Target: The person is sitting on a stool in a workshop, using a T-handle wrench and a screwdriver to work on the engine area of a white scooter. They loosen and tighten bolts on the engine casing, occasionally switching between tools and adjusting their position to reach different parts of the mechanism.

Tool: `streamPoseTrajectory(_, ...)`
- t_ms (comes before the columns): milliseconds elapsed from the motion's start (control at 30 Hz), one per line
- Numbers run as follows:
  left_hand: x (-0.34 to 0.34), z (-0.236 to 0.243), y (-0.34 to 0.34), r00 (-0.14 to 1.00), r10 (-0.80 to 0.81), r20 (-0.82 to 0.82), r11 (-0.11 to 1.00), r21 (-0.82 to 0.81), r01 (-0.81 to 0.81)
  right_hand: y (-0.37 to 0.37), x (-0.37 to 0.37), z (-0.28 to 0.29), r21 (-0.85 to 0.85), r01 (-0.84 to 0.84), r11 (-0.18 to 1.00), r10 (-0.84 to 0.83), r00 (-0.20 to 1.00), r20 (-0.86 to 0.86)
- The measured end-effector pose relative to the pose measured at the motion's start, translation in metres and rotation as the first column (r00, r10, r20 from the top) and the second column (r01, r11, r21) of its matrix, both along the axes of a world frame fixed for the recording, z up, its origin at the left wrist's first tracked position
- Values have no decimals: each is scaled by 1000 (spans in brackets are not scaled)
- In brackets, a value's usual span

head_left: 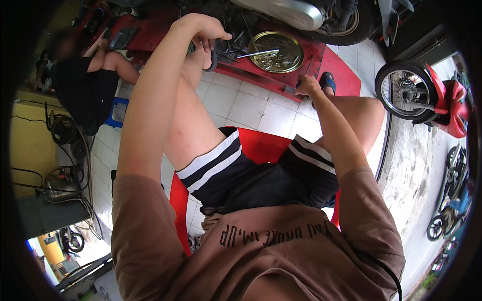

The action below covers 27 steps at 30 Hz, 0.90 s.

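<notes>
My left hand [203,29] hangs bent at the wrist above my left shin, one finger stretched out and the others drooping, with nothing plainly in it. Beside it lie several dark metal tools [230,50] on a red platform [314,62]. A round gold-coloured tray [288,55] with small metal parts stands on the platform, and a shiny metal rod [261,52] lies across its left rim. Near the platform's front edge, my right hand [308,86] is closed round a small dark blue handle [299,83]; the rest of that object is hidden.
A motorcycle wheel [346,27] and silver engine cover [288,12] rise behind the tray. At left, another person [83,72] sits by a blue stool [117,111], holding a dark object. A red motorcycle [447,100] stands at right. Cables and hoses [83,145] hang at left.
</notes>
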<state>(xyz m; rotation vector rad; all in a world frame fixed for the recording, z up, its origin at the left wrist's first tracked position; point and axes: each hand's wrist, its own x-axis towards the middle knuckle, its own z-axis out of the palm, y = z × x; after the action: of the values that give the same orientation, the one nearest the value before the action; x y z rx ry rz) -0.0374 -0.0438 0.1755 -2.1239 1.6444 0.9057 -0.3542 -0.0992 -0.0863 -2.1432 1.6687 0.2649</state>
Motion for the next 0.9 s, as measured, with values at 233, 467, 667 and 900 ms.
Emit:
streamPoseTrajectory(233,-6,3,3,1000,19,-6,1000,-16,-19,-3,-10,-37,17,-108,994,109,991,-71)
streamPoseTrajectory(467,-12,10,3,1000,-8,6,999,-39,8,-3,-9,-50,-58,-73,996,73,997,3)
streamPoseTrajectory(667,-12,10,1,1000,0,-1,999,-38,0,6,-5,-28,-32,50,998,-49,999,23)
streamPoseTrajectory(900,-9,11,3,1000,8,-15,999,-31,-8,2,-8,-35,9,32,999,-32,999,9)
